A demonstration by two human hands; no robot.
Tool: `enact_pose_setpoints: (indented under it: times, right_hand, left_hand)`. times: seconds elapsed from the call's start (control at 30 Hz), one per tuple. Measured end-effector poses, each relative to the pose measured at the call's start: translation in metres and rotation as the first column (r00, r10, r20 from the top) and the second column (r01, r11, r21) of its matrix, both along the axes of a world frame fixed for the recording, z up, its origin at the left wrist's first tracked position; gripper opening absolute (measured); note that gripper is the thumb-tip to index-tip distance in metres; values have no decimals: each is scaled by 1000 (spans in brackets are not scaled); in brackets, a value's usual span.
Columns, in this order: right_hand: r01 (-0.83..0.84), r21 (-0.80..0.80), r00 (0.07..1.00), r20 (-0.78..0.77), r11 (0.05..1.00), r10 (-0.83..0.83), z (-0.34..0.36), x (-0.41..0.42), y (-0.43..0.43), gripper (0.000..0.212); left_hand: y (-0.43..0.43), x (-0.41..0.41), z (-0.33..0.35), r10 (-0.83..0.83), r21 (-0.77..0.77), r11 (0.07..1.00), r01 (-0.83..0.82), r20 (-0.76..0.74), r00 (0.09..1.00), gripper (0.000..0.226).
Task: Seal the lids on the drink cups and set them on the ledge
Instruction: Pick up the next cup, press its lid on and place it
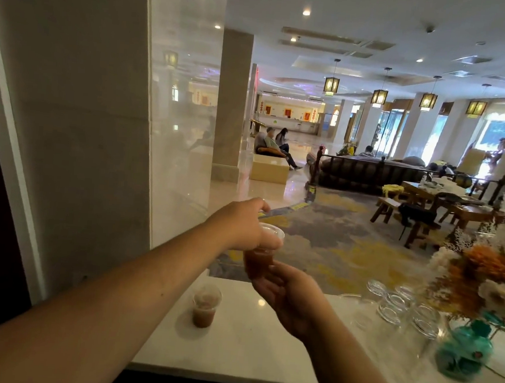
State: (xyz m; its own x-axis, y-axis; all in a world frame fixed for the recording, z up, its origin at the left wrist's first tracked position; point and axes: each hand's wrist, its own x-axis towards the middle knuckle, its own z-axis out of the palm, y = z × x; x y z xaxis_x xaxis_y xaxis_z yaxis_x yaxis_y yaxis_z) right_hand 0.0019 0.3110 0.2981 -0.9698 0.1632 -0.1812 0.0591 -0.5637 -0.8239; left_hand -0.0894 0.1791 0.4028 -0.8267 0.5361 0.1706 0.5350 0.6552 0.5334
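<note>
I hold a clear plastic cup of brown drink (258,259) in the air above the white ledge (263,343). My right hand (291,297) grips it from below around its base. My left hand (242,223) lies over its top, fingers pressed on the clear lid (274,230). A second clear cup of brown drink (205,307) stands upright on the ledge, lower left of the held cup, with a lid on it.
Several empty clear glasses (399,305) stand on the right of the ledge. Beside them is a teal vase (462,350) with dried orange and white flowers. A stone wall panel (76,147) closes the left side. Beyond the ledge lies a lobby with seated people.
</note>
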Motion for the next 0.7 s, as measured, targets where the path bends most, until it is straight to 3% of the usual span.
enact_pose_setpoints:
  times: [0.1,0.3,0.4,0.6,0.7]
  right_hand:
    - [-2,-67,1000,30,998,4,-1,0,0,33]
    - [5,19,993,120,1000,-8,-16,-9,14,26]
    - [2,46,982,188,999,-11,-44,-19,16,18]
    - [23,68,940,338,997,-45,-115,-43,12,27]
    - [-13,183,922,384,983,-60,-140,-47,6,29]
  left_hand:
    - [2,-5,5,-24,-74,997,24,-5,1000,91]
    - [10,-21,-22,-83,-140,987,84,10,996,93]
    - [18,-31,-59,-101,-174,980,96,-17,995,93]
    - [26,-49,-152,-149,-276,951,140,-12,989,82]
    - [26,-56,-188,-147,-312,938,152,41,988,81]
